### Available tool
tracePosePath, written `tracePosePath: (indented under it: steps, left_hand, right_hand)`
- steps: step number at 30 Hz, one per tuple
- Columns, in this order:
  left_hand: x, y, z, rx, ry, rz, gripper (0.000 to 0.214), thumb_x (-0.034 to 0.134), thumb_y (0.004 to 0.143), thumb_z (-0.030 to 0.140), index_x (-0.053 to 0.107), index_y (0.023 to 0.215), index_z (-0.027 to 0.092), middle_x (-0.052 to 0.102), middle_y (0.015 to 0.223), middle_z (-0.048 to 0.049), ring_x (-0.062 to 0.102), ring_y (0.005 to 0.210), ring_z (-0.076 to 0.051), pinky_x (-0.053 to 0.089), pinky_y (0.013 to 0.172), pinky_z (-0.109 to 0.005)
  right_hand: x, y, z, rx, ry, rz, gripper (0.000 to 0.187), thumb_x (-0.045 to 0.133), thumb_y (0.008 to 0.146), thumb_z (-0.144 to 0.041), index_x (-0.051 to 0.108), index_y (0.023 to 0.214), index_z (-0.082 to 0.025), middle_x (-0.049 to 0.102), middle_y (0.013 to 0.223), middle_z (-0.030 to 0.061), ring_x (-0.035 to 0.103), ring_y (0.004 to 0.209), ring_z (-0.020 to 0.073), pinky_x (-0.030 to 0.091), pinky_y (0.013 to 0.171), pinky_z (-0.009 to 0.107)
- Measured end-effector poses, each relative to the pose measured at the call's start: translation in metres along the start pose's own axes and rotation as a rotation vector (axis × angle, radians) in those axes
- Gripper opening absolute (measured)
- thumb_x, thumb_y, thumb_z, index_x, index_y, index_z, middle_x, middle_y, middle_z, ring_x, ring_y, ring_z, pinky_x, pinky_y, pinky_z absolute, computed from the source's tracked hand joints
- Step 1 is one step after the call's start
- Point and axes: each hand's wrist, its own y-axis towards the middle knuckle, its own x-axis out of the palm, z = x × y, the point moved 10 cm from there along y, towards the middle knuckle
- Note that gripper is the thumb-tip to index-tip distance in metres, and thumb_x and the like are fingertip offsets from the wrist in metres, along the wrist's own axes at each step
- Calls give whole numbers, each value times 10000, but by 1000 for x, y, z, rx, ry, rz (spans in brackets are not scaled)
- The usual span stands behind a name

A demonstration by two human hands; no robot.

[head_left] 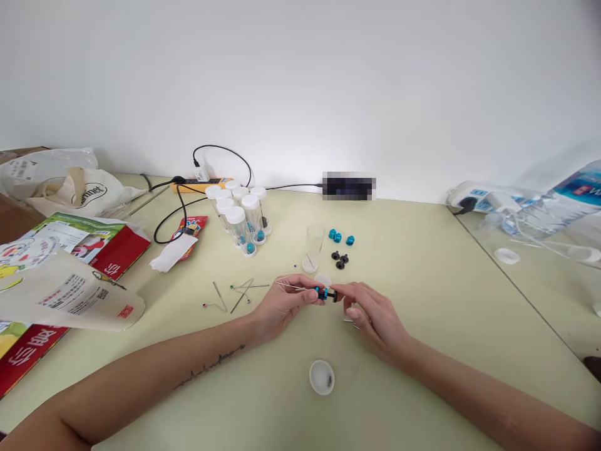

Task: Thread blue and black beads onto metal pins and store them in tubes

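My left hand (282, 304) is closed, with thumb and fingers pinching a small blue and black part (325, 292). Thin bent metal wire (288, 282) sticks out to the left of that hand. The stretched index finger of my right hand (375, 313) touches the black end of the part, while its thumb stays apart. Under the right hand shows a bit of metal (350, 323), partly hidden. Just beyond the hands stands an uncapped clear tube (315, 244). Blue pieces (350, 240) and black pieces (340, 265) lie to its right.
Several white-capped tubes (236, 216) stand at the back left. Metal wire pieces (241, 291) lie left of my hands. A white cap (322, 377) with small dark bits sits nearer me. A cup (89, 294) and bags are left; a water bottle (558, 197) and power strip (474, 195) right.
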Motion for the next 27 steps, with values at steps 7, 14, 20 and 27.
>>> tracePosePath:
  steps: [7, 14, 20, 27]
  left_hand:
    - [-2, 0, 3, 38, 17, 21, 163, 763, 697, 188, 711, 842, 137, 716, 849, -45, 649, 762, -130, 469, 813, -271]
    - [0, 0, 3, 40, 43, 21, 181, 773, 684, 202, 704, 837, 135, 722, 871, -65, 647, 776, -146, 463, 834, -301]
    - [0, -1, 3, 30, 39, 17, 194, 782, 670, 205, 704, 829, 125, 715, 852, -69, 644, 768, -151, 467, 823, -304]
    - [-1, 0, 0, -24, -8, 37, 183, 778, 679, 201, 707, 834, 134, 712, 829, -50, 640, 744, -131, 468, 798, -269]
  right_hand:
    - [-3, -1, 0, 10, -9, 41, 390, 229, 997, -421, 430, 1282, -248, 579, 954, 57, 544, 764, 158, 467, 739, 313]
    - [-2, -1, -3, -22, -52, 21, 393, 213, 998, -418, 482, 1221, -239, 588, 854, 44, 568, 780, 170, 475, 737, 315]
    - [0, 1, -1, 1, -15, 2, 395, 222, 997, -415, 509, 1203, -239, 607, 851, 45, 561, 760, 167, 479, 732, 311]
    - [-2, -2, 3, 18, -15, 28, 427, 203, 991, -443, 383, 1313, -227, 609, 958, 72, 574, 762, 169, 493, 743, 329]
